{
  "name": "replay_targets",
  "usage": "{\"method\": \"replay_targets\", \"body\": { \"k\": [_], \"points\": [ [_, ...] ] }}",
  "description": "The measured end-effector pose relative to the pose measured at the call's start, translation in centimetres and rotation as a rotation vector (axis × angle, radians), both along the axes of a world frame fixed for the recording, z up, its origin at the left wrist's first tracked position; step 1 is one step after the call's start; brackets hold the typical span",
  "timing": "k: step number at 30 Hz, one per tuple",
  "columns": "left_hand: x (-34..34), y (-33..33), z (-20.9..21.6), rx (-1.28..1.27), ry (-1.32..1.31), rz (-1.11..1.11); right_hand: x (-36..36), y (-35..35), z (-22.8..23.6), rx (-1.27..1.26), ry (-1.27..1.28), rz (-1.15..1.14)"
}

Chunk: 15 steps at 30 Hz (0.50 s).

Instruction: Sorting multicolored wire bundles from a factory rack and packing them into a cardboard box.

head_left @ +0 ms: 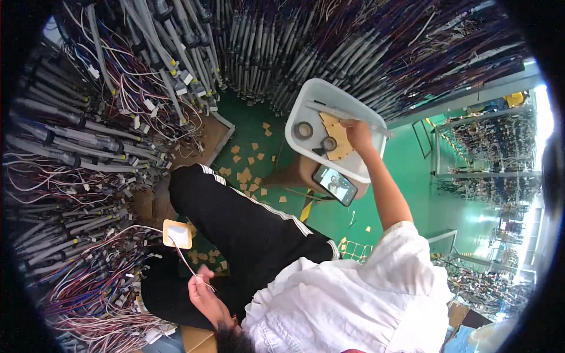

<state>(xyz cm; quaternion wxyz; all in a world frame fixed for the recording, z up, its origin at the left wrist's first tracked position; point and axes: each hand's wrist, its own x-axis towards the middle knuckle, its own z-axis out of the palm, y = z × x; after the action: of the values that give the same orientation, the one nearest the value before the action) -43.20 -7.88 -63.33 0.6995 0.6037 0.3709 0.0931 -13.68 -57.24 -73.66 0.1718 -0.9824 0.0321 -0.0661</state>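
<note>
My left hand (205,297) is closed around a thin pale wire (187,263) above my dark-trousered leg. A square tan-edged label (178,234) with a white centre sits by that wire, just beyond the hand. Over a white plastic tub (297,99), my right hand (359,136) has its fingers pressed together at the edge of tan paper pieces (337,136). Whatever is between those fingertips is hidden. Beside the paper lie a dark roll of tape (303,130) and a smaller roll (328,143).
Thick bundles of grey-sleeved cables (259,50) hang along the far side; more cables (76,138) crowd the left. A phone (334,184) leans at the tub's near side, above a brown stool (294,172). Small tan squares (244,175) litter the green floor (406,170). Wire racks (485,144) stand right.
</note>
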Motion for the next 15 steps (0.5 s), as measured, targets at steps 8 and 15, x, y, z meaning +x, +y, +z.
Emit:
{"method": "replay_targets", "body": {
  "k": [8, 15],
  "points": [
    [1.0, -0.9, 1.9, -0.078, 0.03, 0.086, 1.7, 3.7, 1.0, -0.311, 0.292, 0.262],
    [-0.1, -0.5, 1.1, -0.178, -0.009, 0.128, 1.8, 1.9, -0.6, -0.163, 0.177, 0.398]
  ]
}}
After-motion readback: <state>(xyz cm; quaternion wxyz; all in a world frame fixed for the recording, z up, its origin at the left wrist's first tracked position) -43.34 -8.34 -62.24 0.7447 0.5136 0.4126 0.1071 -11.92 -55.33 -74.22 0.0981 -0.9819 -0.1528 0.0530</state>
